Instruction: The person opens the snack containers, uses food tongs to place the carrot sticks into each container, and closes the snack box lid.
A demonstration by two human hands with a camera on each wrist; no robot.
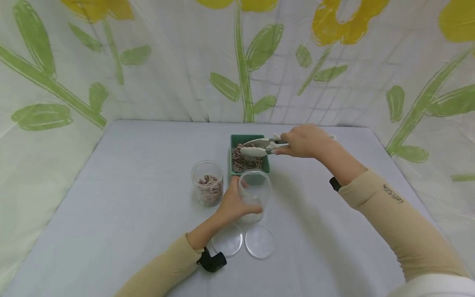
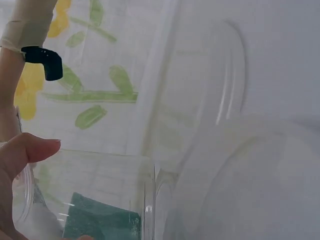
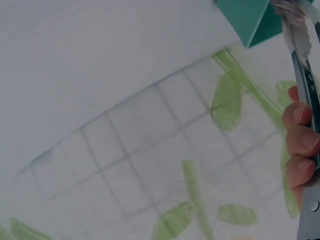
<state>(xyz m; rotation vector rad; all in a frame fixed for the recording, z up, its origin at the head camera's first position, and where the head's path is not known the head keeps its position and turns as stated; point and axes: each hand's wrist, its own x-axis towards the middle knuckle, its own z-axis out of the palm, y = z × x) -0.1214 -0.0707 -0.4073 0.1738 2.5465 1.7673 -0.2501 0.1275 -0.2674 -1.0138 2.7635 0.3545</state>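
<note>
My left hand (image 1: 231, 202) holds a clear jar (image 1: 259, 196) by its side, thumb in front, just before a green box (image 1: 234, 141). No contents show in this jar. Inside the box lie many small brownish, twisted pieces (image 1: 240, 163). With my right hand (image 1: 306, 141) I grip a pair of tongs (image 1: 256, 151) with white tips, which reach over the box. In the right wrist view, curled fingers (image 3: 301, 140) wrap the metal handle, and brownish pieces (image 3: 290, 11) show at the tips; how firmly they are pinched, I cannot tell.
A second clear jar (image 1: 198, 187), partly filled with the same pieces, stands left of my left hand. Two clear round lids (image 1: 227, 240) lie side by side near my left wrist. Behind the pale table (image 1: 141, 173) hangs a flower-printed curtain (image 1: 167, 82).
</note>
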